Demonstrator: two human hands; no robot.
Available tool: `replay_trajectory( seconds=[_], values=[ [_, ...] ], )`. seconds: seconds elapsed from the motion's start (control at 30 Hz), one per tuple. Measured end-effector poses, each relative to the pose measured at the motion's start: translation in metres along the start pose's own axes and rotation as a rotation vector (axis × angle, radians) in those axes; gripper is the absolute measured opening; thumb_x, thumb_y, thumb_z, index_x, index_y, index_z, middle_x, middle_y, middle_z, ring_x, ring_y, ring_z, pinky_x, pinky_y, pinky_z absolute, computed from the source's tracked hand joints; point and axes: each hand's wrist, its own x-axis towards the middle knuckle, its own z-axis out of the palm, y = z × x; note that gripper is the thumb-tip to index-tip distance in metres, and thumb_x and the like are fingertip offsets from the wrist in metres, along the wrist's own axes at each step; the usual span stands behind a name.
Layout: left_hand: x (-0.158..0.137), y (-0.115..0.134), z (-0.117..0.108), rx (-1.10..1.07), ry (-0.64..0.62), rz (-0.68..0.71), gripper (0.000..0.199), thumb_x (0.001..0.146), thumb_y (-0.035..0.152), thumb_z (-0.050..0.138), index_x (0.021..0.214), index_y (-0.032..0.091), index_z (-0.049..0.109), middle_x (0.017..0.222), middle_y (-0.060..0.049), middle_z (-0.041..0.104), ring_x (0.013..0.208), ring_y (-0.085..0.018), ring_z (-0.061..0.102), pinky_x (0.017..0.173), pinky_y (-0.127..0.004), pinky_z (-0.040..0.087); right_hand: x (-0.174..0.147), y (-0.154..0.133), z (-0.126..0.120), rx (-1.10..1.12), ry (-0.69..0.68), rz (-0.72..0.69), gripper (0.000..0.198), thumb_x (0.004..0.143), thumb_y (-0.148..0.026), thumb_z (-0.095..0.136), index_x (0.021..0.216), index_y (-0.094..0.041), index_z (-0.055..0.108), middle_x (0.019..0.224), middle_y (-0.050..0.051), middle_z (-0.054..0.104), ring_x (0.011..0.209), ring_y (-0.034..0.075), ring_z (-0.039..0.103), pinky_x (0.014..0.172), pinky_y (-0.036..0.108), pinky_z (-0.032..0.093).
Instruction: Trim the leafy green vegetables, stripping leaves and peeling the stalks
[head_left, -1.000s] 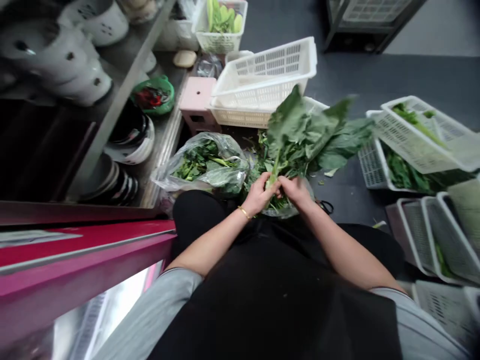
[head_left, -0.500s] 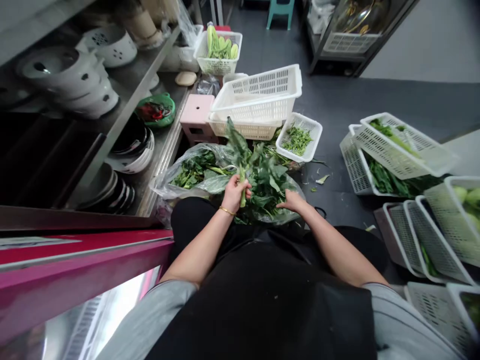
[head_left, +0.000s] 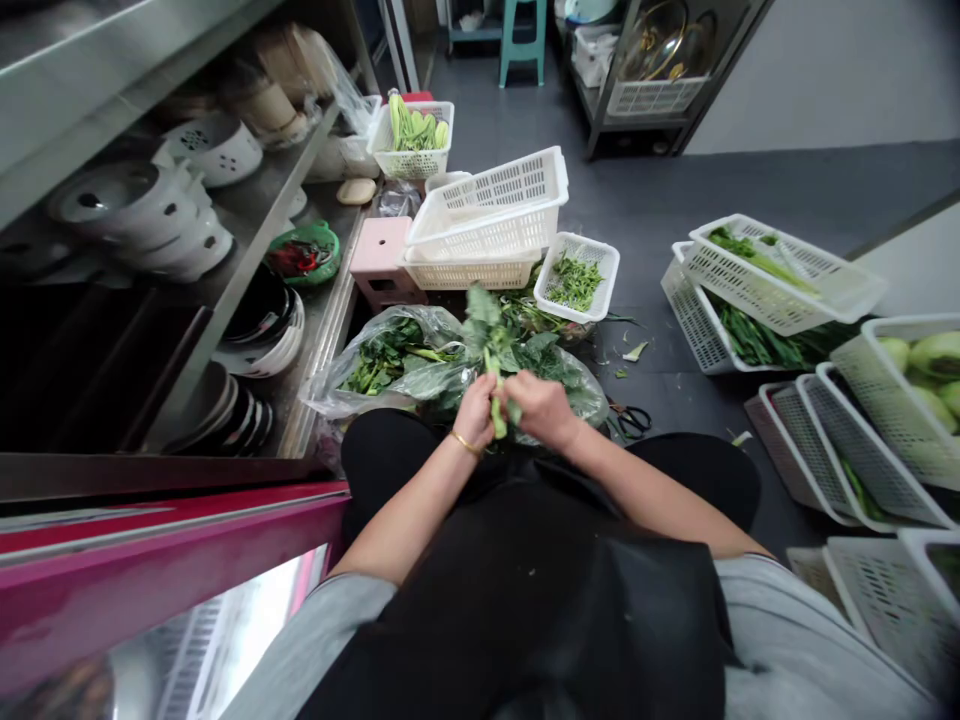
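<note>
A leafy green stalk (head_left: 493,362) stands upright in my left hand (head_left: 475,410), its thick pale end pointing down toward me. Closed fingers of my right hand (head_left: 544,408) press against the stalk's side, with a bit of green leaf showing under them. Just beyond both hands lie more loose leafy greens (head_left: 536,352) on a clear plastic bag (head_left: 589,392). To the left, another open plastic bag (head_left: 337,388) holds a heap of cut greens (head_left: 386,362).
A small white basket (head_left: 613,270) holds trimmed greens. Larger white baskets (head_left: 487,235) are stacked beside a pink stool (head_left: 381,245). Scissors (head_left: 631,418) lie on the floor to the right. More vegetable baskets (head_left: 780,300) stand at right; a shelf of bowls (head_left: 184,240) is at left.
My right hand has moved left from the loose greens to the stalk and closed there. My left hand still grips the stalk, slightly lower. The scissors show more fully.
</note>
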Motion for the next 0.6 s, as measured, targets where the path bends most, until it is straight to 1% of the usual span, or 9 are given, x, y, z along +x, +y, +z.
replay_trajectory(
  seconds=[0.07, 0.1, 0.17, 0.23, 0.33, 0.4, 0.47, 0.53, 0.6],
  values=[
    [0.004, 0.006, -0.003, 0.000, 0.075, 0.057, 0.037, 0.077, 0.052, 0.061, 0.079, 0.018, 0.047, 0.054, 0.005, 0.049, 0.038, -0.006, 0.042, 0.038, -0.017, 0.033, -0.008, -0.008, -0.004, -0.034, -0.077, -0.130, 0.023, 0.089, -0.030, 0.045, 0.079, -0.016, 0.061, 0.079, 0.009, 0.063, 0.066, 0.014, 0.056, 0.056, 0.022, 0.035],
    [0.005, 0.008, -0.005, 0.023, 0.068, 0.064, 0.039, 0.077, 0.055, 0.059, 0.081, 0.017, 0.048, 0.054, 0.004, 0.050, 0.038, -0.006, 0.044, 0.037, -0.018, 0.033, -0.007, -0.007, -0.006, -0.012, -0.086, -0.103, 0.025, 0.090, -0.030, 0.044, 0.078, -0.016, 0.061, 0.076, 0.007, 0.063, 0.063, 0.013, 0.055, 0.056, 0.022, 0.035],
    [0.001, 0.009, -0.005, 0.097, 0.010, 0.088, 0.042, 0.076, 0.058, 0.057, 0.085, 0.018, 0.050, 0.056, 0.003, 0.052, 0.040, -0.008, 0.047, 0.037, -0.019, 0.035, 0.007, 0.002, -0.013, 0.056, -0.064, 0.055, 0.031, 0.092, -0.032, 0.042, 0.073, -0.016, 0.060, 0.067, 0.004, 0.061, 0.058, 0.012, 0.053, 0.056, 0.021, 0.035],
    [-0.007, 0.006, -0.002, 0.177, -0.052, 0.134, 0.040, 0.072, 0.054, 0.064, 0.087, 0.019, 0.050, 0.058, 0.004, 0.052, 0.043, -0.009, 0.051, 0.039, -0.019, 0.039, 0.026, 0.016, -0.019, 0.120, -0.080, 0.171, 0.038, 0.092, -0.038, 0.042, 0.069, -0.015, 0.060, 0.060, 0.002, 0.059, 0.054, 0.011, 0.052, 0.056, 0.021, 0.036],
    [-0.015, -0.005, 0.004, 0.235, -0.097, 0.165, 0.039, 0.066, 0.044, 0.073, 0.083, 0.020, 0.047, 0.061, 0.007, 0.050, 0.045, -0.008, 0.053, 0.041, -0.018, 0.042, 0.042, 0.028, -0.021, 0.101, -0.112, 0.233, 0.044, 0.092, -0.044, 0.040, 0.069, -0.013, 0.062, 0.058, 0.003, 0.059, 0.053, 0.011, 0.053, 0.055, 0.022, 0.035],
    [-0.012, -0.011, 0.005, 0.243, -0.070, 0.135, 0.038, 0.067, 0.043, 0.072, 0.079, 0.020, 0.044, 0.059, 0.007, 0.047, 0.043, -0.008, 0.052, 0.038, -0.018, 0.039, 0.035, 0.021, -0.015, 0.032, -0.084, 0.280, 0.042, 0.092, -0.040, 0.040, 0.071, -0.011, 0.062, 0.062, 0.007, 0.062, 0.056, 0.014, 0.055, 0.055, 0.023, 0.035],
    [-0.004, -0.011, 0.001, 0.239, 0.021, 0.120, 0.033, 0.071, 0.042, 0.066, 0.076, 0.020, 0.042, 0.055, 0.007, 0.045, 0.039, -0.008, 0.048, 0.036, -0.018, 0.036, 0.019, 0.007, -0.006, -0.028, -0.083, 0.256, 0.030, 0.088, -0.032, 0.047, 0.077, -0.010, 0.064, 0.071, 0.012, 0.065, 0.062, 0.017, 0.058, 0.056, 0.025, 0.036],
    [0.007, -0.007, -0.007, 0.232, 0.124, 0.135, 0.028, 0.077, 0.041, 0.060, 0.075, 0.020, 0.042, 0.052, 0.007, 0.043, 0.039, -0.008, 0.046, 0.036, -0.018, 0.035, 0.000, -0.004, 0.004, -0.060, -0.142, 0.128, 0.018, 0.082, -0.024, 0.053, 0.087, -0.012, 0.065, 0.082, 0.013, 0.068, 0.067, 0.018, 0.061, 0.057, 0.025, 0.038],
    [0.015, 0.001, -0.015, 0.220, 0.196, 0.169, 0.026, 0.078, 0.039, 0.059, 0.076, 0.020, 0.042, 0.053, 0.007, 0.043, 0.040, -0.008, 0.046, 0.039, -0.018, 0.037, -0.011, -0.004, 0.010, -0.083, -0.191, 0.052, 0.019, 0.080, -0.023, 0.055, 0.094, -0.015, 0.065, 0.088, 0.012, 0.069, 0.071, 0.018, 0.063, 0.059, 0.024, 0.040]
  ],
)
